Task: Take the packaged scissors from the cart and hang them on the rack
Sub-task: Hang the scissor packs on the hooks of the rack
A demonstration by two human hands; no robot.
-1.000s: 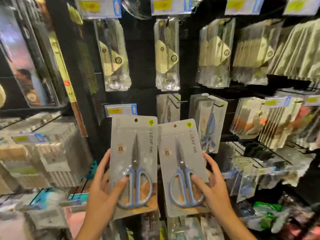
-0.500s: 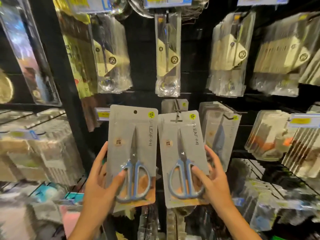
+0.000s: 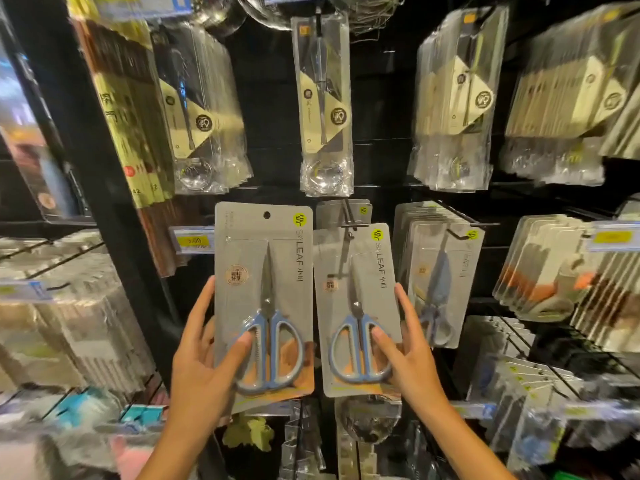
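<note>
Nearest the camera, the left hand (image 3: 202, 358) holds one scissors pack (image 3: 264, 299) by its lower left edge, thumb curled across the blue handle loop on the front and fingers behind the card. The right hand (image 3: 405, 355) grips a second scissors pack (image 3: 356, 306) the same way from its lower right edge, thumb on the front over the handle and fingers wrapped round the side. Both packs are upright, side by side and almost touching, the left one raised a little higher. At the top of the right pack its hang hole sits at the black peg hook (image 3: 349, 220) of the rack; whether the hook has passed through the hole cannot be told. A hung pack of the same kind (image 3: 341, 211) shows just behind it on that hook. To the right, a full row of similar scissors packs (image 3: 440, 271) hangs on the next hook, close beside the right hand. A yellow price tag (image 3: 194, 241) sits left of the left-hand pack. Above, clear bags with beige card inserts (image 3: 323, 105) hang in a row across the black back panel (image 3: 270, 98), crowding the space over the hook. Blurred packaged goods fill the shelves at the left and right edges.
</note>
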